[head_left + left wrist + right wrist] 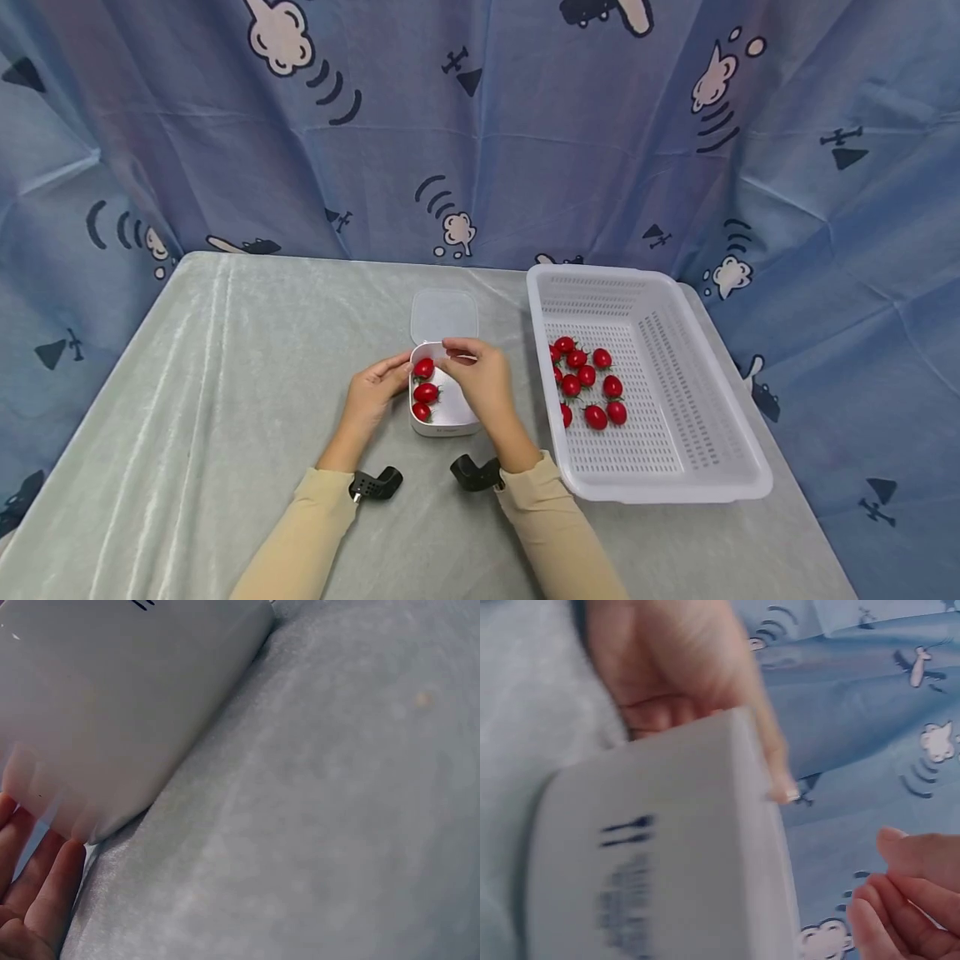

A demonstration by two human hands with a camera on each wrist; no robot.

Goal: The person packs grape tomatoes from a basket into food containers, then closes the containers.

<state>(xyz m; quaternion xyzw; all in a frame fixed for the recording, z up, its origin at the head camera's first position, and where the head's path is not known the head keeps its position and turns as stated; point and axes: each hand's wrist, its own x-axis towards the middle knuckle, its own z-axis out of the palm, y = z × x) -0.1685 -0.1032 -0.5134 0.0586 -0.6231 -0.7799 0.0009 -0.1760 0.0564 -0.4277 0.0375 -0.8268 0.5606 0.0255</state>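
A white rectangular box (448, 431) stands on the table with three cherry tomatoes (426, 392) in a row along its left side. My left hand (369, 393) is at the box's left wall. In the left wrist view, straight fingers (54, 889) touch the outside of that wall. The thumb lies by the rim in the right wrist view. Over the box's right part is my right hand (487, 385), its fingers near the far rim. Loosely bent fingers (911, 915) and a separate thumb show nothing held between them in the right wrist view.
A translucent square lid (444, 312) lies behind the box. To the right stands a white perforated basket (660, 490) with several cherry tomatoes (596, 417) toward its left side. A pale grey cloth (247, 400) covers the table, and a blue patterned curtain (405, 150) hangs behind.
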